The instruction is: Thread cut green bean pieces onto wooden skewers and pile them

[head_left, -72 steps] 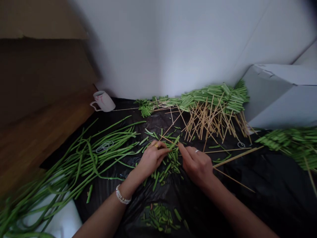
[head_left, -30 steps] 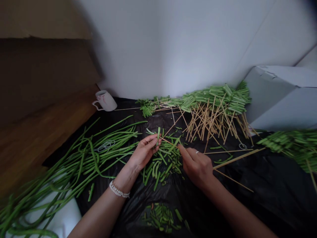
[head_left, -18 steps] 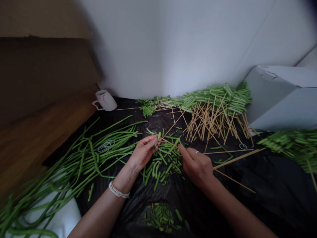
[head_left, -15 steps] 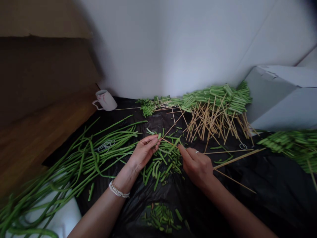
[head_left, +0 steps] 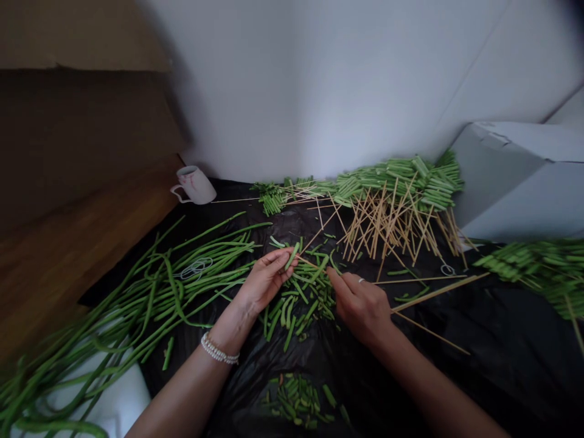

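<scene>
Between its thumb and fingers, my left hand (head_left: 270, 274) pinches a short cut piece of long green bean (head_left: 292, 257). My right hand (head_left: 362, 304) is closed around a thin bamboo skewer (head_left: 308, 262), whose front end points left and meets the bean piece. Whether the tip has gone into the bean is too small to tell. Beneath and between both hands lies a loose heap of cut bean pieces (head_left: 288, 310). A smaller pile of short trimmings (head_left: 298, 398) is nearer to me. Several skewers (head_left: 440, 292) show beside my right hand, partly hidden by it.
Long uncut beans (head_left: 155, 298) spread at left, partly over a white surface (head_left: 123, 395). Skewered bean bundles (head_left: 396, 176) stand along the wall, sticks toward me; more bundles (head_left: 542, 267) lie at right. A mug (head_left: 196, 185) and a grey box (head_left: 515, 182) border the black plastic sheet (head_left: 438, 377).
The bean piece in my left hand now shows longer and slants upward beside the skewer. Both hands have stayed in almost the same place.
</scene>
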{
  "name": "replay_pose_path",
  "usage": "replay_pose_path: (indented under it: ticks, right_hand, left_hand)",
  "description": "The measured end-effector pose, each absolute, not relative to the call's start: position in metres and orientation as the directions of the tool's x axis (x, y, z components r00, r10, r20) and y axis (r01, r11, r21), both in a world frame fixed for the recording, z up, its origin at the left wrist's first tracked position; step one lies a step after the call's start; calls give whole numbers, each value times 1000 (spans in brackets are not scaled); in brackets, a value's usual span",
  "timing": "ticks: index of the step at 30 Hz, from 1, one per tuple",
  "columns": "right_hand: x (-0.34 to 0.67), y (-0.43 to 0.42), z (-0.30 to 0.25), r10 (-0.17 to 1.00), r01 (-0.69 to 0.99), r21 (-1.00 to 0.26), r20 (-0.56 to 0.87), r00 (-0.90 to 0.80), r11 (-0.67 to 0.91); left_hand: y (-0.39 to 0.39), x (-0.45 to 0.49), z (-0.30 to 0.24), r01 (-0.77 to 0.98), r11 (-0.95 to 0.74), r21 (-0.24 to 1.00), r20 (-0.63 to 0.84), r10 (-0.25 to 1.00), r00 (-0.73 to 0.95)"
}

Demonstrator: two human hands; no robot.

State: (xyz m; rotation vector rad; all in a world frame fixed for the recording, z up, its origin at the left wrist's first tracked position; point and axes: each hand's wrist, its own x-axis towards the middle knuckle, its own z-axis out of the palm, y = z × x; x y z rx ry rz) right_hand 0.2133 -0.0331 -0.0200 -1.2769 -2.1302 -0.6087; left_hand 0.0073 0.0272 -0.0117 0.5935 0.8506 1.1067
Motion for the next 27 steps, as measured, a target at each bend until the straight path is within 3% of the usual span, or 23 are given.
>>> replay_pose_path:
  ticks: [4, 27]
  right_hand:
    - [215, -32, -19, 638, 899, 91, 674, -372, 428]
    - [213, -35, -22, 651, 896, 84, 658, -379, 436]
  left_hand:
    - [26, 6, -12, -482, 381, 789, -290, 923, 254]
    - [29, 6, -13, -514, 321, 796, -292, 946, 139]
